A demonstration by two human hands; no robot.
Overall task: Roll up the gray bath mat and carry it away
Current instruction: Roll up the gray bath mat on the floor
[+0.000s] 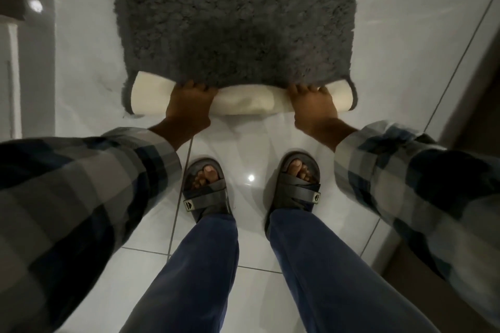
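Hands grip the near end of the gray bath mat (232, 19), which lies on the white tiled floor (251, 143) and runs away from the person to the top of the view. The left hand (189, 105) is curled over the rolled edge, fingers (197, 87) bent onto the shaggy pile and palm pressed against the cream backing (243, 101) that shows where the mat has been turned over. The right hand (313, 105) holds the same roll the same way, further along toward the mat's right side, fingertips tucked into the pile. Both are closed on the roll; the thumbs are hidden. The roll is only begun: a low tube at the mat's near edge, the rest flat. Plaid sleeves (81, 186) reach down to the mat from both sides. Two feet in dark sandals (208, 186) stand on the tiles just short of the mat's near edge, between the arms.
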